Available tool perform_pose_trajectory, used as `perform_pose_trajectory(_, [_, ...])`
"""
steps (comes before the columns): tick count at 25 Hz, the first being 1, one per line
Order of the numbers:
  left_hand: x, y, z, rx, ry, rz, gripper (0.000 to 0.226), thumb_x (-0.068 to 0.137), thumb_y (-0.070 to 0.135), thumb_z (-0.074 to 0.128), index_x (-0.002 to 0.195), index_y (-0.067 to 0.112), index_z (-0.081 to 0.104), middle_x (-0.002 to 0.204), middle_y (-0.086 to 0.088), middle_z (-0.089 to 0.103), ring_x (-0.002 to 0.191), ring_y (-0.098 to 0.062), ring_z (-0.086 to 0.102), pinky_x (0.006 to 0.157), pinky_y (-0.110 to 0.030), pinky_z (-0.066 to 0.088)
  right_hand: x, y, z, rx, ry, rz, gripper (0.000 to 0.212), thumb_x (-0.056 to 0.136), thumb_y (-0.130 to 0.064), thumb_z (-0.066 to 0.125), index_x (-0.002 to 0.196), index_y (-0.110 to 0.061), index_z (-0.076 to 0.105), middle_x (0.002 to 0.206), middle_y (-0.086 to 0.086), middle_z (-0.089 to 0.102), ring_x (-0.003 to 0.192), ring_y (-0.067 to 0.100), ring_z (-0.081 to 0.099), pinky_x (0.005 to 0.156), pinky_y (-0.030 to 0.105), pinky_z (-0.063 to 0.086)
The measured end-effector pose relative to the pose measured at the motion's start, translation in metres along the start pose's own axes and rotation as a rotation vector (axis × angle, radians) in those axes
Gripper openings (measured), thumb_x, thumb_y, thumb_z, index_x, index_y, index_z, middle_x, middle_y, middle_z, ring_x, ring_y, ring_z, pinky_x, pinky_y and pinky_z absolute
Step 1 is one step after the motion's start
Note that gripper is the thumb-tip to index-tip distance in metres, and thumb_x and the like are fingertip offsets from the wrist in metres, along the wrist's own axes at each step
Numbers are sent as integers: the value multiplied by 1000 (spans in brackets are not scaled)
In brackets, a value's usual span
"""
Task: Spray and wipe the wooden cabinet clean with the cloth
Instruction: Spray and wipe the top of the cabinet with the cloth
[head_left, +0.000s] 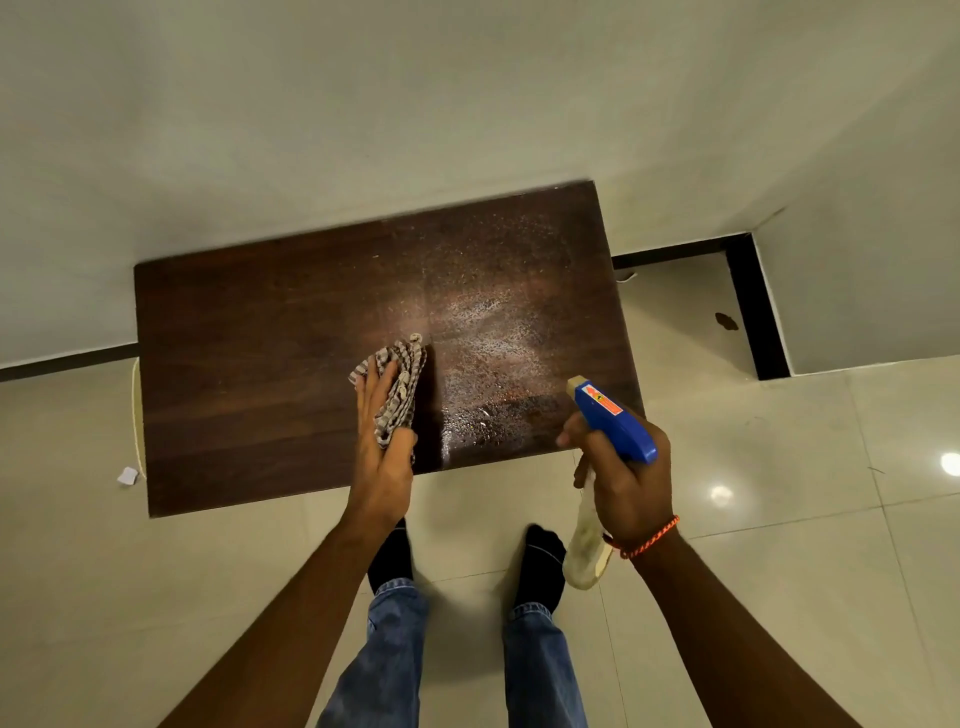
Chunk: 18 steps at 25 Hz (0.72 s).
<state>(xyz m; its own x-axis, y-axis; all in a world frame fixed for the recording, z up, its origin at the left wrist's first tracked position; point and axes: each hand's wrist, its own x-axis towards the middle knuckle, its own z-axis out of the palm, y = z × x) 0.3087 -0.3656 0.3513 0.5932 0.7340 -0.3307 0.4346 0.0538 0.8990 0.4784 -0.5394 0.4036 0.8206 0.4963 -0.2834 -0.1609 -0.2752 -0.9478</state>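
1. The cabinet (260, 364) top stands against the wall; droplets cover its right half, the left half looks dry.
2. The left hand (382, 441) grips the bunched cloth (400, 384) near the front edge at mid-width, beside the wet patch, likely poised to wipe.
3. The right hand (623, 478) is wrapped around the spray bottle (613, 421) over the front right corner, nozzle aimed at the top.

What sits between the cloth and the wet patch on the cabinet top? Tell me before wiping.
Nothing visible. The cloth under the left hand lies at the droplets' edge; the spray bottle in the right hand hovers beyond them.
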Motion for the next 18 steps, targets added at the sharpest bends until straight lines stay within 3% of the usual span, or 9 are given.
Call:
perform_pose_trajectory(3, [1,3,16,346,-112,42,90,85,57,48,164,27,15,171,6,-15,154,-14,-25,123,-55,-10,-6,1,-10,-18,4,-31,24,80,-36,52,91,-23,69,70,15,68,45,18,57,45,25,51])
perform_pose_trajectory(5, [1,6,40,708,-177,133,101,88,83,30,165,22,6,169,-4,-24,153,-27,-29,122,-53,-11,-10,5,-15,-34,9,-49,19,81,-34,51,89,-28,67,69,10,67,46,15,57,45,23,50])
perform_pose_trajectory(6, [0,8,57,847,-192,170,102,89,85,16,164,18,3,168,-9,-24,153,-31,-27,124,-54,-8,-11,8,-17,-45,16,-54,17,82,-34,50,87,-29,66,68,6,67,47,15,58,45,22,50])
perform_pose_trajectory(8, [0,13,93,982,-209,206,93,97,75,5,163,10,0,169,-15,-18,155,-35,-20,127,-56,3,-11,12,-21,-63,46,-56,16,83,-33,50,83,-29,66,69,3,67,47,19,58,43,25,50])
perform_pose_trajectory(12, [3,25,154,1063,-262,332,80,106,55,28,162,6,-2,169,-20,-8,156,-41,-9,126,-56,14,-8,14,-27,-33,146,-36,14,82,-35,53,84,-34,67,62,9,62,48,31,57,44,37,52])
perform_pose_trajectory(15, [7,41,184,1148,-333,512,91,99,58,20,154,4,-27,168,-26,-4,154,-47,-3,126,-58,11,-2,19,-38,-63,196,-28,24,82,-33,53,82,-12,65,61,21,57,53,45,54,53,56,51])
perform_pose_trajectory(18, [13,46,198,1159,-317,515,83,103,54,23,160,3,-11,168,-25,-6,155,-45,-5,127,-55,12,1,15,-47,-85,216,-39,27,82,-31,52,80,-7,63,62,25,55,53,46,52,51,55,50])
